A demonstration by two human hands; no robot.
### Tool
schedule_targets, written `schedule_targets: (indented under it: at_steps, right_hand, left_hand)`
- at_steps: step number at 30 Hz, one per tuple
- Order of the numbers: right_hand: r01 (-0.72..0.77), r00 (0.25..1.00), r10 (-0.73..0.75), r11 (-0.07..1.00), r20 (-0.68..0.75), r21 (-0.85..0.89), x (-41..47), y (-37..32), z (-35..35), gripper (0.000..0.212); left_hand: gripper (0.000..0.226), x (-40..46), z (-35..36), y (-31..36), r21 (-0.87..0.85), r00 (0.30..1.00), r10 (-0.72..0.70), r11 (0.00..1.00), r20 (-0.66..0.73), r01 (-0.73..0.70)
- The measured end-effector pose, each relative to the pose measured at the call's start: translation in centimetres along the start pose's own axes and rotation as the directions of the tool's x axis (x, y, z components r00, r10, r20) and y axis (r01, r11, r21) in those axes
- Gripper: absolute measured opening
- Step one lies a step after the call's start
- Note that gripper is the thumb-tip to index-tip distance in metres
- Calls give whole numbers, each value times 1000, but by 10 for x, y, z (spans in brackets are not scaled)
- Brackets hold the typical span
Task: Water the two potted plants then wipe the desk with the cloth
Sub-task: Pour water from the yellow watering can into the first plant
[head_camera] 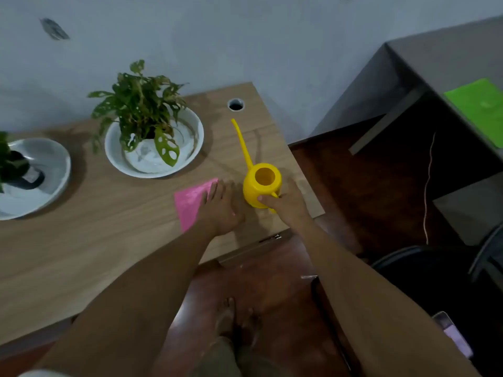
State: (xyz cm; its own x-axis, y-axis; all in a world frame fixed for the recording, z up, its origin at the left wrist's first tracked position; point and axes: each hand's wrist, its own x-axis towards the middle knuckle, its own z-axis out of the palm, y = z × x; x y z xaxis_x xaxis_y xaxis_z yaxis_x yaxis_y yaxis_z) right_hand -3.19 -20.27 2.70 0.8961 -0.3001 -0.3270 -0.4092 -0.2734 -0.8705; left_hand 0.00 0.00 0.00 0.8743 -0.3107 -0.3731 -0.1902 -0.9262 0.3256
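Note:
A yellow watering can [260, 183] with a long thin spout stands upright on the wooden desk [95, 240] near its right edge. My right hand [285, 204] is closed around its handle. My left hand [221, 206] lies flat, fingers apart, on the right part of a pink cloth [190, 202] just left of the can. A leafy potted plant [141, 110] stands in a white dish [190, 123] at the back of the desk. A second potted plant [11, 161] in a white dish [51, 159] sits at the far left, partly cut off.
A round cable hole [235, 104] is in the desk's back right corner. A grey desk [435, 58] with a green sheet [481, 107] stands to the right, across a gap of red-brown floor. A dark chair [435, 262] is at the right; my feet are below.

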Motion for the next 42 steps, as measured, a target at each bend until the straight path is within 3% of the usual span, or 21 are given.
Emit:
schedule_targets:
  at_steps: [3,12,21,30,36,40,42]
  right_hand:
    - [-9,999,3,992,52,123,8,1,1,63]
    - [41,983,-47,998,-178,-38,7,12,30,100]
    - [96,970,-98,995,-223,-21,1,8,37,87]
    - [187,974,-183,982,-134,23,-8,-21,32,83]
    - [297,952,-293,954,-88,32,-30,-60,45,81]
    - [329,944,-326,943,-53,54,-49,-82,68,76]
    - [343,939,-341,938,-41,49,-60,-93,84,76]
  left_hand:
    - [107,14,14,0,-1,1000,-12,1000,19,12]
    - [106,23,49,-8,-26,998,19,999,-54,-20]
    - [104,24,58,-14,-28,995,47,998,-92,-50]
    - [117,23,46,-22,-90,993,65,993,-102,-74]
    - [110,-6,16,-46,-20,995,-13,1000,-96,12]
    - [118,-35,-4,-84,-41,989,-72,997,-131,67]
    - [110,-47,-14,-105,-40,985,-100,995,-138,95]
